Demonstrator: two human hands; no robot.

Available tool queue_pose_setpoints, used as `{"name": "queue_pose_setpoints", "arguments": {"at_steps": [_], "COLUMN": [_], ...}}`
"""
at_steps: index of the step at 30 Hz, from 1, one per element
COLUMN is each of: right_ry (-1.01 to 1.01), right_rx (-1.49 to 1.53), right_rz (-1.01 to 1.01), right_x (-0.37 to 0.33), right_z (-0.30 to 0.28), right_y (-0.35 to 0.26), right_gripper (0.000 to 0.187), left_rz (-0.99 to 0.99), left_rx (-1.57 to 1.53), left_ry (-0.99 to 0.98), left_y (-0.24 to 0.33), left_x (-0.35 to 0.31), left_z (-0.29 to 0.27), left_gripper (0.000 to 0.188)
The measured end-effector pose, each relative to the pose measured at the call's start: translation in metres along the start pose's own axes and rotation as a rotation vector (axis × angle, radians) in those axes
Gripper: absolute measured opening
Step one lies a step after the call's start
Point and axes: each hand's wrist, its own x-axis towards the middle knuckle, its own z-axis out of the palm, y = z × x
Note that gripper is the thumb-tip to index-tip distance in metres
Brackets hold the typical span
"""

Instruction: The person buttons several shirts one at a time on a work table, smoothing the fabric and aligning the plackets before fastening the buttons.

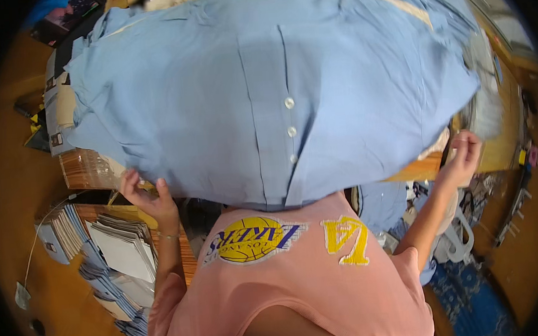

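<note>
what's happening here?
A person in a pink T-shirt holds a light blue button-up shirt spread out over a wooden table. The left hand grips its lower left edge and the right hand its right edge. Stacks of folded items sit at lower left.

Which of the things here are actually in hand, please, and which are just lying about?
In hand: light blue buttoned cotton shirt, gripped by left hand and right hand.
Lying about: stacks of folded blue-and-white packets, wooden table, blue rug.

Bright even light, fisheye edges, motion blur right
</note>
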Motion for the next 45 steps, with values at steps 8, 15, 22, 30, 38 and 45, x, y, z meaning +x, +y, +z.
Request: {"name": "queue_pose_setpoints", "arguments": {"at_steps": [8,15,22,30,38,45], "right_ry": [-0.704,-0.5,-0.477,-0.435,-0.618,-0.313], "right_rx": [0.169,-0.014,-0.271,0.826,1.206,0.295], "right_rz": [-0.462,-0.663,-0.228,0.668,0.73,0.269], "right_x": [-0.159,-0.201,-0.221,-0.234,-0.228,-0.173], "right_z": [0.049,0.079,0.084,0.066,0.066,0.023], "right_y": [-0.071,-0.079,-0.095,-0.089,-0.068,-0.034], "right_gripper": [0.012,0.029,0.029,0.008,0.012,0.011], "left_rz": [0.536,1.032,1.058,1.029,1.033,0.827], "left_rx": [-0.178,-0.088,-0.109,-0.2,-0.212,-0.382], "left_ry": [-0.425,-0.731,-0.702,-0.639,-0.619,-0.532], "left_y": [0.07,0.133,0.128,0.123,0.125,0.094], "left_x": [0.018,0.053,0.038,0.036,0.036,0.041], "left_z": [0.02,0.075,0.089,0.089,0.089,0.049], "left_gripper": [0.021,0.032,0.047,0.047,0.046,0.048]}}
